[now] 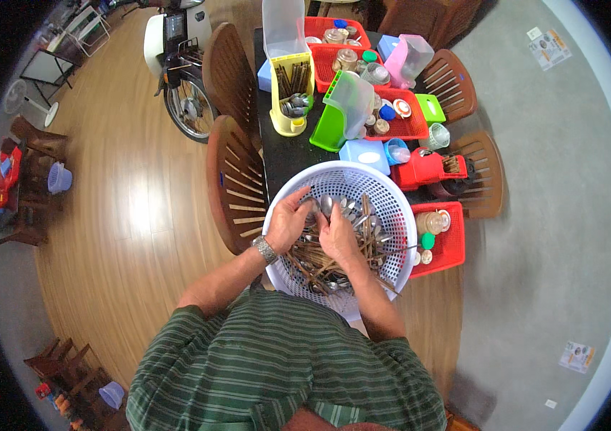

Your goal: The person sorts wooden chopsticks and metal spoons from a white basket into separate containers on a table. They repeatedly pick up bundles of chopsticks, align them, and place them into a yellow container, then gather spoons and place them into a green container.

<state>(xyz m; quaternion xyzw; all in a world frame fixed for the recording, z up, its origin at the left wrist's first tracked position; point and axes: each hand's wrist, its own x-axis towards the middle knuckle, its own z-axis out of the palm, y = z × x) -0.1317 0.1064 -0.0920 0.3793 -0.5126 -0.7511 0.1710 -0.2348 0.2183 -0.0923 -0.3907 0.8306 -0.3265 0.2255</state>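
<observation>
A large white perforated plastic basket (394, 188) sits in front of me, filled with loose spoons and wooden chopsticks (310, 260). My left hand (287, 224), with a watch on its wrist, is over the basket's left side, its fingers closed around metal spoons (310, 204). Close beside it, above the pile, my right hand (338, 233) pinches a spoon (327, 206) whose bowl points away from me. The fingers partly cover the handles, so how many spoons each hand has is hard to make out.
Beyond the basket, a black table (284, 154) carries a yellow cutlery holder (290, 123), a green holder (328, 128), a blue tissue box (364, 155) and red baskets of jars (445, 267). Brown chairs (235, 187) flank it. A motorbike (189, 104) stands at far left.
</observation>
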